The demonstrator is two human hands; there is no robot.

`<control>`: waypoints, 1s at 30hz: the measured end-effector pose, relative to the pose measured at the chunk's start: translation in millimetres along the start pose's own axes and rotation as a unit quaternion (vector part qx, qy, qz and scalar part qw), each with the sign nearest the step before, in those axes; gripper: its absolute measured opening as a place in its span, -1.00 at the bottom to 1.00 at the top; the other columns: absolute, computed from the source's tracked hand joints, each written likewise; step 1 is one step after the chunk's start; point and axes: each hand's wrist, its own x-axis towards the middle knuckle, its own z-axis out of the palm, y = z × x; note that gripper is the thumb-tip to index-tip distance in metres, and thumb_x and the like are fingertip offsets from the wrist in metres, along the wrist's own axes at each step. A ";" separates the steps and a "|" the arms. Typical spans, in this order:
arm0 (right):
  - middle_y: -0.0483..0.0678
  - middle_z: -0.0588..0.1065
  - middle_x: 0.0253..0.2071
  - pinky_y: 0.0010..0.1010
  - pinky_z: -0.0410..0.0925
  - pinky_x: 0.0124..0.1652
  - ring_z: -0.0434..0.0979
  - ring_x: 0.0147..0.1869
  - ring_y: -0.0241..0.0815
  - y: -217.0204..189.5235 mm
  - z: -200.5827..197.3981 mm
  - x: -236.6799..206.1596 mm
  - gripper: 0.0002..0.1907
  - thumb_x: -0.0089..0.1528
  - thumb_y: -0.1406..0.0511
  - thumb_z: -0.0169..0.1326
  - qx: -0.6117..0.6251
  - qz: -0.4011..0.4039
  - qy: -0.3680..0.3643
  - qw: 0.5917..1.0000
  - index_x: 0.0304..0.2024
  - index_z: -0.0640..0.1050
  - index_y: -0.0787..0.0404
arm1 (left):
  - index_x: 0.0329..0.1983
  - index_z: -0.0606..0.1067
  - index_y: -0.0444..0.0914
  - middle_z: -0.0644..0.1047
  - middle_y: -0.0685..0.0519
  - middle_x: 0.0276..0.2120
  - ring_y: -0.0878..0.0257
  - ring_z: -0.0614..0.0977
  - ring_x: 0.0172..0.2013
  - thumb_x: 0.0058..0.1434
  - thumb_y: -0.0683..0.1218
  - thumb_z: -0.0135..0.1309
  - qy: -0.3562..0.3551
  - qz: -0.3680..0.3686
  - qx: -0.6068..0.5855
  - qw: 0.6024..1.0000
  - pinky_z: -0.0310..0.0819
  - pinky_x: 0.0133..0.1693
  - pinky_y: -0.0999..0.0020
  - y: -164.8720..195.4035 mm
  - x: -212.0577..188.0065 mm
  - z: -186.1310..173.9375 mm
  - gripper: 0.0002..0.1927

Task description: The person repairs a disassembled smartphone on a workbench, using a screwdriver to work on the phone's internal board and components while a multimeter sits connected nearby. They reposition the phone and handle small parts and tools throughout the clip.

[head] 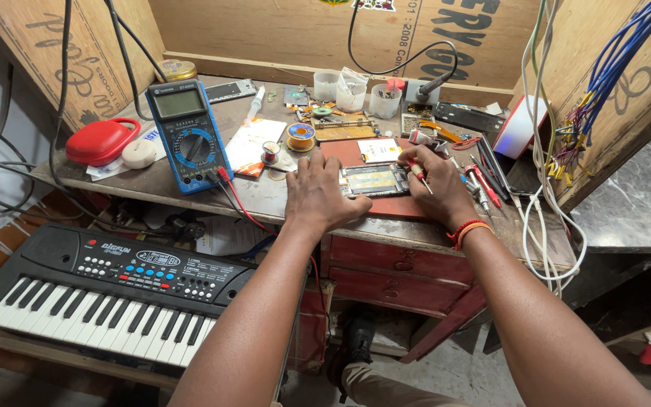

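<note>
- Reddish-brown and worn, the work mat point(408, 205) lies on the scratched wooden bench point(145, 181), and an opened phone point(374, 180) with its back off rests flat on it, between the two hands.
- The left hand point(318, 194) lies palm down on the mat, fingers spread and loose, with the fingertips pressing the phone's left edge; it grips nothing.
- The right hand point(435, 181) is at the phone's right edge and pinches a small red-handled screwdriver point(418, 172) between thumb and fingers, its thin tip slanting down to the right; whether the tip touches the phone cannot be told.
- An orange and red band point(467, 229) circles the right wrist.
- A blue multimeter point(188, 136) stands tilted to the left of the left hand, and its red and black leads point(239, 203) run down past the bench edge.
- Further left sit a red oval case point(101, 141) and a pale round puck point(139, 154), just beside each other.
- Behind the phone lie a spool of solder wire point(301, 136), small plastic cups point(352, 92) and loose tools.
- A black electronic keyboard point(107, 290) with white keys sits on a lower shelf at the left, well apart from the hands.
- White cables point(540, 226) hang at the right edge of the bench.
</note>
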 end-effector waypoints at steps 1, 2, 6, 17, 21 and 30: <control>0.20 0.61 -0.25 -0.13 0.45 -0.17 0.66 -0.18 0.12 0.0 0.0 -0.3 -0.74 0.19 0.39 -0.01 -0.004 0.000 -0.001 1.000 -0.08 0.57 0.20 | 0.16 0.42 -0.26 0.27 -0.16 0.30 -0.04 0.25 0.32 -0.13 0.35 0.19 -0.005 -0.002 -0.003 1.000 0.17 0.23 -0.12 -0.2 -0.3 -0.1 -0.13; 0.20 0.61 -0.25 -0.13 0.45 -0.16 0.66 -0.18 0.13 0.0 -0.3 -0.3 -0.74 0.19 0.39 -0.01 -0.008 0.000 -0.002 1.000 -0.08 0.57 0.20 | 0.16 0.42 -0.26 0.29 -0.15 0.29 -0.03 0.26 0.32 -0.12 0.34 0.18 -0.009 -0.004 -0.006 1.000 0.18 0.24 -0.11 -0.5 -0.2 -0.2 -0.13; 0.20 0.61 -0.24 -0.13 0.45 -0.16 0.66 -0.18 0.13 -1.3 -0.8 0.3 -0.74 0.18 0.39 0.00 -0.009 0.001 -0.004 1.000 -0.08 0.57 0.20 | 0.16 0.42 -0.26 0.29 -0.14 0.29 -0.03 0.26 0.31 -0.13 0.34 0.19 -0.011 -0.012 -0.008 1.000 0.19 0.24 -0.09 0.5 0.2 1.6 -0.14; 0.19 0.62 -0.24 -0.15 0.45 -0.15 0.67 -0.17 0.11 -4.2 -2.0 -0.6 -0.74 0.18 0.39 0.01 -0.004 0.013 -0.010 1.000 -0.07 0.56 0.20 | 0.17 0.42 -0.24 0.32 -0.12 0.26 -0.01 0.29 0.30 -0.12 0.34 0.18 -0.021 -0.013 -0.001 1.000 0.22 0.23 -0.08 0.6 0.1 0.3 -0.14; 0.20 0.62 -0.21 -0.15 0.45 -0.13 0.67 -0.13 0.12 -2.9 -2.2 -0.6 -0.72 0.17 0.39 0.03 0.002 -0.006 -0.004 1.000 -0.06 0.56 0.21 | 0.15 0.43 -0.25 0.29 -0.16 0.28 -0.03 0.28 0.30 -0.12 0.35 0.19 -0.008 -0.004 -0.003 1.000 0.20 0.23 -0.08 0.0 0.4 0.4 -0.14; 0.19 0.62 -0.17 -0.15 0.46 -0.10 0.67 -0.09 0.13 1.2 0.1 -0.8 -0.73 0.18 0.38 0.04 0.005 -0.021 0.003 1.000 -0.06 0.55 0.21 | 0.15 0.43 -0.26 0.28 -0.17 0.29 -0.05 0.26 0.31 -0.14 0.34 0.21 0.008 -0.004 -0.007 1.000 0.18 0.23 -0.11 0.9 0.6 1.3 -0.13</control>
